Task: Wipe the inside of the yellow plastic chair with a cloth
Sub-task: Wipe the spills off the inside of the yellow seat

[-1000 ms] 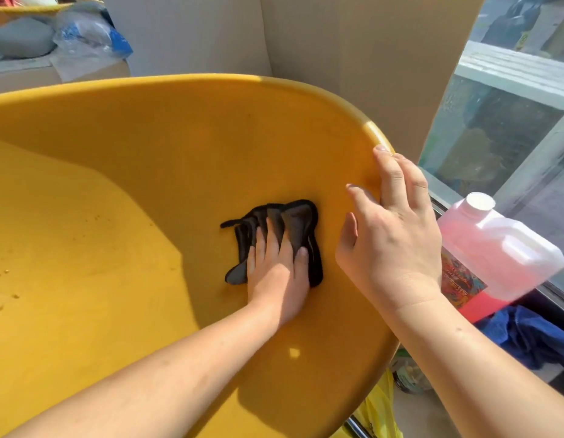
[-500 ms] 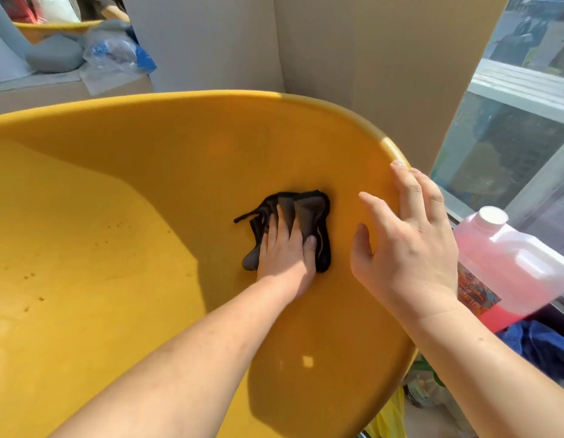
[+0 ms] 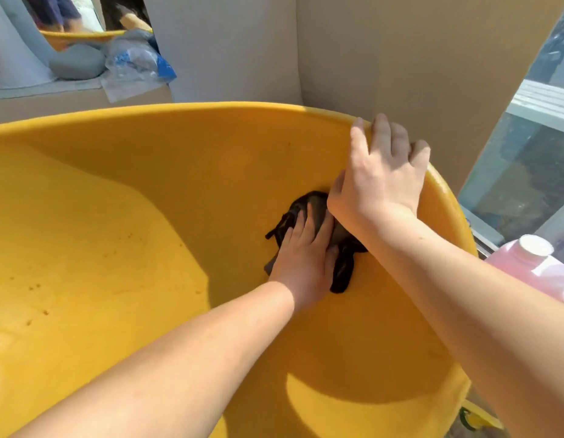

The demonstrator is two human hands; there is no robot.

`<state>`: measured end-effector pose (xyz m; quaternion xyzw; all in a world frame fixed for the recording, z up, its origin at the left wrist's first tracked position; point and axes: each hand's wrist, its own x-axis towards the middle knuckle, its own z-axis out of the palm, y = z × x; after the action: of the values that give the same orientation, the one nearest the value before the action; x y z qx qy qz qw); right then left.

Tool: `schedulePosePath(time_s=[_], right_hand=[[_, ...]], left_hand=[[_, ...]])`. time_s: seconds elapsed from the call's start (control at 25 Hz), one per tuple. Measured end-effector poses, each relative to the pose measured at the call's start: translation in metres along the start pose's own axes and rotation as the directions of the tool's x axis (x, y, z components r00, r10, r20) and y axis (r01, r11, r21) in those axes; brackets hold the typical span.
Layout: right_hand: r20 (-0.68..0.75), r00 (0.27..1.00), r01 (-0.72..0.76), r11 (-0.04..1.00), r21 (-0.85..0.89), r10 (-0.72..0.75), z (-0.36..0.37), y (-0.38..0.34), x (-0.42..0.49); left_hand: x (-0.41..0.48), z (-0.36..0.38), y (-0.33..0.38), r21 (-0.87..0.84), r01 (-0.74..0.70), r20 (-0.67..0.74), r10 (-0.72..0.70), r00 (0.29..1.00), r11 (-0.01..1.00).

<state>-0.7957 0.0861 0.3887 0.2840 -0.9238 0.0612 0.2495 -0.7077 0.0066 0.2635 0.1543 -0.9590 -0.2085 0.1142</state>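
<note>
The yellow plastic chair [image 3: 185, 172] fills most of the view, its curved shell facing me. A crumpled black cloth [image 3: 342, 270] lies against the shaded inner wall on the right. My left hand [image 3: 306, 257] presses flat on the cloth with fingers together, covering its middle. My right hand [image 3: 380, 175] rests over the chair's upper right rim, fingers curled across the edge, and its wrist hides the cloth's right part. Small dark specks dot the sunlit seat at the left.
A pink jug with a white cap [image 3: 536, 267] stands just outside the chair at the right, by a window [image 3: 527, 172]. Tall cardboard panels [image 3: 400, 58] stand behind the chair. A ledge at the back left holds a grey cushion [image 3: 76, 63] and plastic bags [image 3: 138, 64].
My right hand has moved up from the chair's side wall onto the top rim and now grips it. My left hand and the cloth have slid a little toward the right wall.
</note>
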Motion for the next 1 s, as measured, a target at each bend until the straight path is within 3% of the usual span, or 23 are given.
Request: schedulePosePath(time_s=[0.2,0.28,0.44,0.52,0.6,0.68,0.72,0.76,0.84,1.0], right_hand=[[-0.238,0.971,0.030,0.999,0.041,-0.019,0.019,0.004,-0.008],[-0.260,0.966,0.022,0.998,0.051,-0.008,0.020,0.002,-0.008],[-0.251,0.968,0.033,0.998,0.044,-0.020,0.027,-0.001,-0.010],[-0.253,0.967,0.036,0.998,0.051,-0.022,0.027,0.000,-0.011],[-0.261,0.965,0.033,0.998,0.051,-0.018,0.027,-0.001,-0.013],[-0.259,0.966,0.026,0.999,0.045,-0.013,0.028,-0.002,-0.013],[-0.254,0.967,0.029,0.999,0.044,-0.017,0.028,-0.002,-0.012],[-0.246,0.969,0.030,0.999,0.044,-0.018,0.027,-0.002,-0.013],[-0.233,0.972,0.031,0.999,0.030,-0.023,0.028,-0.001,-0.014],[-0.160,0.986,0.041,0.999,-0.031,-0.045,0.027,0.001,-0.017]], left_hand=[[0.097,-0.070,-0.010,0.117,0.129,-0.306,-0.088,0.948,0.985],[0.094,-0.062,-0.025,0.148,0.138,-0.333,-0.082,0.939,0.979],[0.043,0.005,-0.032,0.095,0.268,-0.300,-0.230,0.926,0.959],[0.007,0.028,-0.031,0.118,0.195,-0.217,-0.166,0.962,0.974],[-0.004,0.022,-0.043,0.194,-0.023,-0.082,0.040,0.996,0.981],[0.015,-0.006,-0.063,0.351,-0.248,0.023,0.257,0.966,0.903],[0.029,-0.022,-0.072,0.438,-0.286,0.040,0.299,0.953,0.852],[0.041,-0.037,-0.078,0.511,-0.253,0.030,0.277,0.960,0.822],[0.051,-0.053,-0.089,0.586,-0.057,-0.051,0.107,0.993,0.808],[-0.008,-0.025,-0.117,0.506,0.266,-0.153,-0.219,0.964,0.821]])
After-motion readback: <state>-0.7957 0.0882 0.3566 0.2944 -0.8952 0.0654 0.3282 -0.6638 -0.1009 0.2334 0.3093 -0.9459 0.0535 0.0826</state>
